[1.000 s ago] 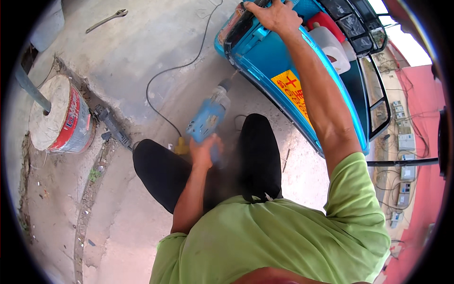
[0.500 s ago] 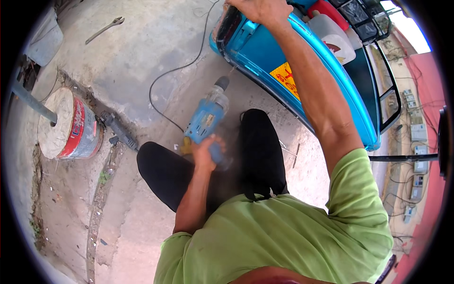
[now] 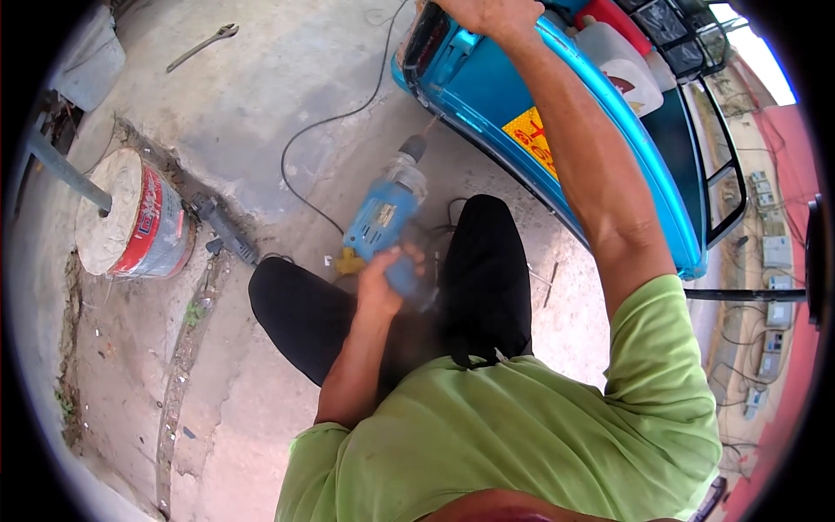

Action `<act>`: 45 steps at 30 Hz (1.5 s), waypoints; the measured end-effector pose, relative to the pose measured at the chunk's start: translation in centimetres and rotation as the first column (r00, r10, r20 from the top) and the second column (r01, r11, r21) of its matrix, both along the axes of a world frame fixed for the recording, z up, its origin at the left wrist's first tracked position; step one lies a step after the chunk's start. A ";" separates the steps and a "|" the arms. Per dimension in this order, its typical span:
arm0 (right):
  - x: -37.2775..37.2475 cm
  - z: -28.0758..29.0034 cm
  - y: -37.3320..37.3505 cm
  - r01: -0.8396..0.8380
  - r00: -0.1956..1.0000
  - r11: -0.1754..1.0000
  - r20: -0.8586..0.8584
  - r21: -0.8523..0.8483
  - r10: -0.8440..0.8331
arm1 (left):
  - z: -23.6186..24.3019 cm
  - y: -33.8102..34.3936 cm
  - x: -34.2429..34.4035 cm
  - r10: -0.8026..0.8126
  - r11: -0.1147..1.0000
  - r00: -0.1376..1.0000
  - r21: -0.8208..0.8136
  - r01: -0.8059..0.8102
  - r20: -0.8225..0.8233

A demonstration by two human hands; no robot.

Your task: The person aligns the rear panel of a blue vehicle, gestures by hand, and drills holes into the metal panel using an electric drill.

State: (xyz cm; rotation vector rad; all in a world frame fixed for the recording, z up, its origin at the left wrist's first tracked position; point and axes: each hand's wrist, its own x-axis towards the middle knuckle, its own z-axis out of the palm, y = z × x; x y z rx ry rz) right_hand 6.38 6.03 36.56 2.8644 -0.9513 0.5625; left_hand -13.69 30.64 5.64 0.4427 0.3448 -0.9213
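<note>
My left hand [image 3: 387, 278] is closed around the rear handle of a blue electric drill [image 3: 379, 216] with a grey front housing, held between my knees. A yellow part [image 3: 350, 261] sits beside the handle. The dark chuck [image 3: 412, 148] points away and to the right. Its thin bit [image 3: 430, 125] reaches the lower edge of a bright blue vehicle panel [image 3: 483, 83]; whether it has entered the metal is too small to tell. At the top of the view, my right hand [image 3: 494, 12] lies on the panel's upper edge, its fingers mostly cut off by the frame.
A black cord [image 3: 285, 161] curves across the concrete. An adjustable wrench [image 3: 202, 48] lies far left. Left of my knees are a grey power tool [image 3: 224, 230] and a concrete-filled bucket [image 3: 143, 217] with a pole. Jugs [image 3: 619, 70] sit on the vehicle. Meter boxes [image 3: 777, 252] line the wall.
The view has shifted slightly. My left hand keeps its hold on the drill, whose bit stays at the panel's lower edge. My right hand remains on the panel's top.
</note>
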 end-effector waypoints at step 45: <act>3.1 2.6 -13.5 -0.868 0.409 0.390 -0.004 0.306 0.913 | -0.4 -1.5 -0.5 -0.057 0.909 0.924 0.402 -0.108 0.378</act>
